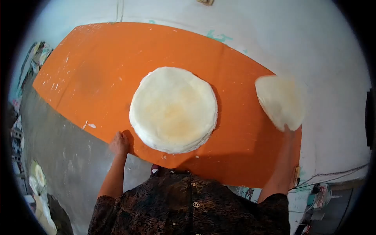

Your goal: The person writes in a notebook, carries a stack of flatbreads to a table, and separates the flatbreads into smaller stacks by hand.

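A thick stack of round, pale flatbreads with light brown patches lies on the orange table. At the right, my right hand pinches the lower edge of a single thin flatbread. That flatbread is raised over the table's right edge, partly in front of the wall. Motion blurs it and my right forearm, and the fingers are hard to make out. My left hand is a closed fist at the table's near edge, left of the stack and apart from it. Nothing shows in its fingers.
A whitish wall runs behind and right of the table. Grey floor lies at the left, with plastic bags on it. White flakes dot the tabletop. Cables hang at the lower right near cluttered items.
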`<state>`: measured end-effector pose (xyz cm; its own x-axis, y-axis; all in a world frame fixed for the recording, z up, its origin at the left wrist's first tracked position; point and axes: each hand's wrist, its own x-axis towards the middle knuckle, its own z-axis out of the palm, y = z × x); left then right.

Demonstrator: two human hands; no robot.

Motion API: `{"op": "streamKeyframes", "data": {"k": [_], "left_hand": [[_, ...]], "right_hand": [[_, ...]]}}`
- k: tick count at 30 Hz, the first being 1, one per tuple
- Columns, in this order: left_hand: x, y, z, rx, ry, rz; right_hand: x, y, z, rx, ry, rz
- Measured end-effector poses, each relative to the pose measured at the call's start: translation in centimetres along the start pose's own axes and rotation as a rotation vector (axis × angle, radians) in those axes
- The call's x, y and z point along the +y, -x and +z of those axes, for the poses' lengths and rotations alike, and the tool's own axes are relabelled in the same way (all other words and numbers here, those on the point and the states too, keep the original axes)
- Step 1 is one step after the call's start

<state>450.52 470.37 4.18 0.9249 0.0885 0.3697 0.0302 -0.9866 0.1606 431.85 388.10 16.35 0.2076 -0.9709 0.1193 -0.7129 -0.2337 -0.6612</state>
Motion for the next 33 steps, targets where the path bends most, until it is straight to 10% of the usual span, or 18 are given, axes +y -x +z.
{"op": "streamKeyframes", "data": {"k": [3,11,21,28,33], "left_hand": [[0.1,-0.2,-0.1,-0.053,-0.045,-0.010],[-0.5,0.0,0.7,-0.056,0.037,-0.006],[-0.9,-0.2,-0.1,0.039,0.137,0.122],[-1.1,-0.5,0.0,0.099,0.141,0.199],[-1.8,0.5,2.0,0.089,0.182,0.177]], "right_hand": [[-5.5,13.8,7.2,-0.286,-0.503,-0.313],[-24.8,51.8,10.7,-0.969,0.175,-1.300],[-26.0,53.6,13.6,-1.184,0.312,-1.253],[-25.0,57.0,14.0,-0.602,0.420,-1.410],[-25.5,55.9,14.7,-0.687,0.297,-1.313]]}}
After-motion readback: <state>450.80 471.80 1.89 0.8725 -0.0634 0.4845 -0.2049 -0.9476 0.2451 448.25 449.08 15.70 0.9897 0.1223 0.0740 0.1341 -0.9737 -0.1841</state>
